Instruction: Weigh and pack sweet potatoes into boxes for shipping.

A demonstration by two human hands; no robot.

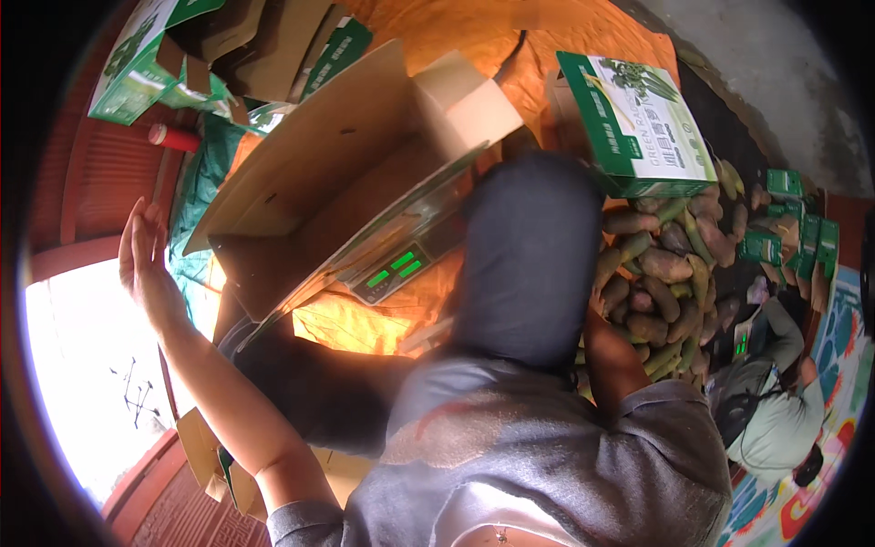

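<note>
My left hand [149, 260] is raised at the left with its fingers stretched out, holding nothing, beside a large open cardboard box [301, 196]. Brown inner walls of that box face me, its flaps spread. It rests on or against a scale [396, 273] with a lit green display. On the other side, my right hand [598, 305] reaches down past my knee to a pile of green and purplish radishes [661, 264]. The knee covers most of that hand, so its fingers and anything in them are hidden.
A closed green-and-white carton [652, 123] stands beyond the radishes. More open cartons [146, 64] are stacked far left, near a red cylinder [173, 138]. Orange sheeting [547, 36] covers the floor. At right, a co-worker [775, 410] sits by another scale and small green boxes [802, 232].
</note>
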